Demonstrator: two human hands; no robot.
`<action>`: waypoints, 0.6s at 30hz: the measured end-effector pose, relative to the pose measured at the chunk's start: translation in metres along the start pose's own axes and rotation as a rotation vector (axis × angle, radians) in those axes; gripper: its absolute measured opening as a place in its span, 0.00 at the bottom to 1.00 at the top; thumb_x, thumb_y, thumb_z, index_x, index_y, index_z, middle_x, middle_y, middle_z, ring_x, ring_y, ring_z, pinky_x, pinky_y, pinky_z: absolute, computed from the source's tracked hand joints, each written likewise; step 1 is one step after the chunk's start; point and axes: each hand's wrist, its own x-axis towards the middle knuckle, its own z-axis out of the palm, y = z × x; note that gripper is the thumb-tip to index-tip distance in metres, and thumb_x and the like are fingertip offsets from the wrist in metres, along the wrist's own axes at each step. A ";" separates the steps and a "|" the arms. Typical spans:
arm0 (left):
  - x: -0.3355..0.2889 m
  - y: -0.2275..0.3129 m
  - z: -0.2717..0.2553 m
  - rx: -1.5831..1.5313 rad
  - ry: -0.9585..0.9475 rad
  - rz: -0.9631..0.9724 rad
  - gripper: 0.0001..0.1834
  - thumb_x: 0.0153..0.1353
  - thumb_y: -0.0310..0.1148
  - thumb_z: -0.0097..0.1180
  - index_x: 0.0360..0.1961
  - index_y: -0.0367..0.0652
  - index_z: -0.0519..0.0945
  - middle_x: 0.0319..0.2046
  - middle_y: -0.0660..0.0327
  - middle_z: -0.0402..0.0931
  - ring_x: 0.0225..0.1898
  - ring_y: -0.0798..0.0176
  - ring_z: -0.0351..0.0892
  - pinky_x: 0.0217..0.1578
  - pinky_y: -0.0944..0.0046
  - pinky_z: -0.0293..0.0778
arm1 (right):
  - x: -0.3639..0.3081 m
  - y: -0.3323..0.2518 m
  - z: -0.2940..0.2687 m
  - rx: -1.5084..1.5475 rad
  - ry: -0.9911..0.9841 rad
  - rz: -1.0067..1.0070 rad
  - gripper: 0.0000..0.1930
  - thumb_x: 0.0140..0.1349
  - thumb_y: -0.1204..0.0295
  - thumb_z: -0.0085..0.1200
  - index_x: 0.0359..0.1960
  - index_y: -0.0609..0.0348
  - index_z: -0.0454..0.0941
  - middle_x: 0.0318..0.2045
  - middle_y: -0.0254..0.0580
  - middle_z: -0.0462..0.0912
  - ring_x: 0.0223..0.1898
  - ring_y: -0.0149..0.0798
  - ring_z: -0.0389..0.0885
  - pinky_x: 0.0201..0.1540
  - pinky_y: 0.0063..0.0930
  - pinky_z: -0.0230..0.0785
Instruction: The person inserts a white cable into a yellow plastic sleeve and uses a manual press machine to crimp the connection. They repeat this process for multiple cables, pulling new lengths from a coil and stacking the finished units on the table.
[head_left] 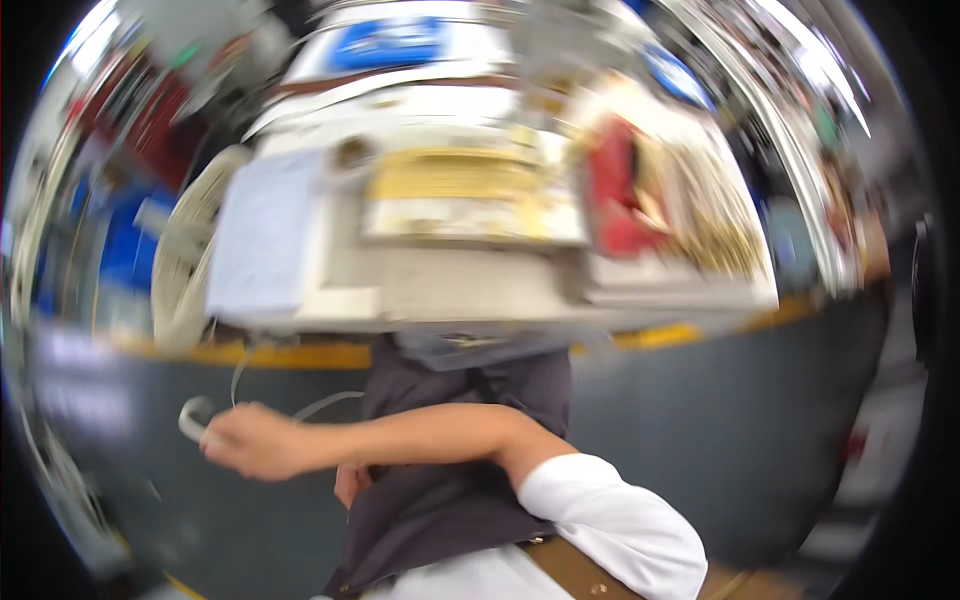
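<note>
My right arm reaches across my body to the left, and my right hand (pixel 258 442) is closed around a white cord (pixel 193 417). A thick white loop of it sticks out past the fingers. Thinner white line runs from near this hand up to the table edge and toward my lap. Below the right forearm, close to my dark apron (pixel 440 520), a small part of my left hand (pixel 350 484) shows. Its fingers are mostly hidden, so whether it holds anything cannot be seen. The picture is blurred by motion.
Ahead stands a white worktable (pixel 450 290) bearing a yellow-topped tray (pixel 455 175), a red item (pixel 613 185), a bundle of thin tan strips (pixel 715 215) and a pale blue sheet (pixel 262 230). A whitish bin (pixel 185 250) stands at its left. Dark floor (pixel 700 430) lies around me.
</note>
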 end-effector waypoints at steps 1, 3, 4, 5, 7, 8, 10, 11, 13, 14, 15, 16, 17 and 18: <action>0.005 -0.006 -0.010 0.022 -0.020 0.027 0.15 0.70 0.41 0.52 0.50 0.44 0.79 0.34 0.54 0.82 0.37 0.53 0.84 0.41 0.58 0.78 | -0.003 0.010 0.005 -0.134 0.122 -0.209 0.15 0.69 0.63 0.51 0.35 0.65 0.77 0.25 0.53 0.81 0.25 0.52 0.81 0.32 0.46 0.73; 0.009 -0.002 -0.030 0.090 0.015 -0.067 0.15 0.70 0.41 0.52 0.50 0.44 0.79 0.34 0.55 0.81 0.36 0.54 0.83 0.41 0.58 0.78 | -0.021 0.016 0.018 -0.246 0.189 -0.364 0.15 0.69 0.63 0.50 0.33 0.64 0.74 0.24 0.57 0.80 0.28 0.63 0.79 0.35 0.54 0.70; 0.046 -0.002 -0.025 0.069 -0.049 -0.011 0.15 0.70 0.42 0.51 0.50 0.43 0.78 0.33 0.55 0.81 0.36 0.54 0.83 0.40 0.58 0.78 | -0.039 -0.002 -0.007 -0.256 0.309 -0.332 0.14 0.69 0.63 0.51 0.33 0.64 0.73 0.24 0.57 0.80 0.29 0.66 0.78 0.35 0.57 0.69; 0.058 0.004 -0.028 0.071 -0.050 -0.011 0.15 0.70 0.42 0.51 0.50 0.43 0.78 0.33 0.55 0.81 0.36 0.55 0.83 0.40 0.58 0.78 | -0.052 -0.010 -0.007 -0.267 0.332 -0.374 0.13 0.68 0.64 0.51 0.34 0.64 0.73 0.23 0.57 0.80 0.28 0.66 0.78 0.35 0.57 0.69; 0.091 0.017 -0.027 0.067 -0.087 0.004 0.15 0.71 0.42 0.51 0.50 0.43 0.78 0.32 0.56 0.81 0.35 0.56 0.83 0.39 0.59 0.78 | -0.067 -0.021 -0.015 -0.296 0.412 -0.441 0.12 0.67 0.66 0.51 0.36 0.65 0.73 0.21 0.58 0.79 0.27 0.65 0.78 0.34 0.56 0.69; 0.102 0.026 -0.023 0.066 -0.096 0.009 0.15 0.71 0.42 0.51 0.50 0.43 0.78 0.32 0.56 0.80 0.35 0.56 0.82 0.39 0.59 0.78 | -0.076 -0.022 -0.023 -0.292 0.433 -0.467 0.12 0.66 0.66 0.50 0.35 0.65 0.74 0.20 0.58 0.78 0.26 0.65 0.78 0.33 0.56 0.69; 0.119 0.040 -0.026 0.079 -0.122 0.009 0.16 0.71 0.42 0.50 0.50 0.43 0.77 0.32 0.57 0.80 0.35 0.57 0.82 0.39 0.59 0.78 | -0.089 -0.024 -0.030 -0.270 0.469 -0.511 0.12 0.65 0.66 0.50 0.34 0.65 0.75 0.19 0.57 0.78 0.24 0.65 0.78 0.32 0.55 0.69; 0.128 0.049 -0.023 0.075 -0.146 0.020 0.16 0.71 0.42 0.50 0.51 0.43 0.77 0.31 0.57 0.80 0.34 0.58 0.82 0.38 0.59 0.78 | -0.093 -0.025 -0.033 -0.342 0.547 -0.548 0.12 0.61 0.66 0.51 0.28 0.65 0.77 0.16 0.55 0.77 0.21 0.64 0.77 0.30 0.54 0.70; 0.144 0.064 -0.021 0.069 -0.184 0.023 0.16 0.71 0.42 0.50 0.51 0.43 0.77 0.31 0.58 0.79 0.34 0.58 0.82 0.38 0.60 0.77 | -0.110 -0.031 -0.041 -0.402 0.601 -0.456 0.15 0.59 0.65 0.51 0.20 0.64 0.78 0.17 0.58 0.78 0.23 0.62 0.79 0.31 0.53 0.71; 0.149 0.071 -0.019 0.066 -0.201 0.025 0.16 0.72 0.42 0.50 0.51 0.43 0.77 0.31 0.58 0.79 0.34 0.59 0.81 0.38 0.60 0.77 | -0.116 -0.035 -0.043 -0.427 0.616 -0.410 0.17 0.58 0.65 0.51 0.16 0.63 0.78 0.18 0.60 0.79 0.24 0.61 0.80 0.31 0.53 0.72; 0.156 0.078 -0.017 0.061 -0.210 0.030 0.16 0.72 0.42 0.49 0.51 0.43 0.77 0.30 0.58 0.79 0.33 0.59 0.81 0.37 0.60 0.77 | -0.117 -0.033 -0.048 -0.465 0.690 -0.459 0.15 0.56 0.66 0.52 0.18 0.64 0.79 0.23 0.57 0.78 0.26 0.58 0.79 0.32 0.49 0.71; 0.163 0.085 -0.015 0.052 -0.217 0.031 0.16 0.72 0.42 0.49 0.51 0.43 0.76 0.30 0.59 0.79 0.33 0.60 0.81 0.37 0.60 0.77 | -0.119 -0.029 -0.053 -0.437 0.737 -0.496 0.15 0.57 0.66 0.52 0.18 0.63 0.79 0.24 0.57 0.78 0.27 0.58 0.79 0.33 0.48 0.71; 0.170 0.091 -0.015 0.056 -0.228 0.037 0.16 0.72 0.42 0.49 0.51 0.43 0.76 0.30 0.59 0.78 0.33 0.60 0.81 0.37 0.60 0.77 | -0.120 -0.026 -0.058 -0.409 0.780 -0.533 0.15 0.57 0.66 0.52 0.18 0.63 0.79 0.25 0.58 0.78 0.28 0.58 0.79 0.33 0.47 0.71; 0.176 0.096 -0.016 0.055 -0.241 0.036 0.16 0.72 0.42 0.49 0.51 0.43 0.76 0.30 0.59 0.78 0.33 0.61 0.81 0.37 0.60 0.77 | -0.126 -0.025 -0.064 -0.379 0.813 -0.568 0.16 0.58 0.65 0.52 0.18 0.63 0.79 0.26 0.58 0.78 0.29 0.58 0.79 0.33 0.47 0.71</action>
